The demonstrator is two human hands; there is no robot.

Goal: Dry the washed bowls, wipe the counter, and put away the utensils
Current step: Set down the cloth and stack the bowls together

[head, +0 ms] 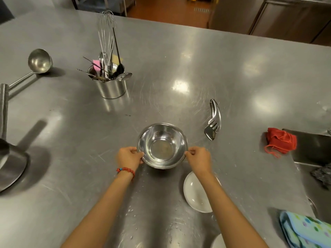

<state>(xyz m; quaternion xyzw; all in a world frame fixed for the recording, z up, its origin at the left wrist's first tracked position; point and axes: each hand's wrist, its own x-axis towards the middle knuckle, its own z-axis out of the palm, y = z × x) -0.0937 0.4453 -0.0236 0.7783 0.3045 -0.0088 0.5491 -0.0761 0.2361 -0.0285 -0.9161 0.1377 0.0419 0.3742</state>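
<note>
Bowls are the business here, and the steel bowl (162,145) sits upright on the worktop (179,59), near the middle and a little toward the near edge. The left hand (129,156) pinches its left rim and the right hand (197,159) pinches its right rim, fingers curled on the lip at both sides. No cloth is in either hand, so drying has not yet begun, as I judge it.

To do this step well, I would keep one hand on the rim and free the other for a cloth. The spotted cloth (308,231) lies at the near right corner; the red cloth (280,141) lies farther right, beside the sink (313,149). Water beads show on the worktop near the person, so the dried bowl should go down on a dry patch farther off.

For room: the large ladle (40,61) and a big steel pan (10,163) hold the left side, well apart from the bowl. The utensil pot (112,86), with its whisk (107,42), stands far left of the bowl. The white plate (197,194) lies just beneath the right forearm, so a low elbow could knock it. The steel tongs (214,120) lie to the right, near but not touching. Open worktop stretches far and right.
</note>
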